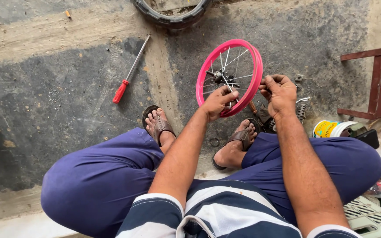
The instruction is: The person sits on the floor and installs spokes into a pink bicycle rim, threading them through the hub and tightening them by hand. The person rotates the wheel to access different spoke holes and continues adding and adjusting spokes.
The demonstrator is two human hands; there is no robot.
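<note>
Left hand (pixel 217 102) closed on pink wheel (pixel 229 77) at its low rim, right hand (pixel 279 90) pinching the rim's right edge, red screwdriver (pixel 130 71) lying on the ground, well apart.

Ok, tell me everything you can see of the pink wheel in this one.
The pink wheel is a small bare rim with no tyre, thin silvery spokes and a dark metal hub with an axle. It looks like painted metal. It stands upright on edge above the concrete floor, between the sandalled feet. The left hand grips its lower rim and spokes; the right hand pinches its right edge.
</note>
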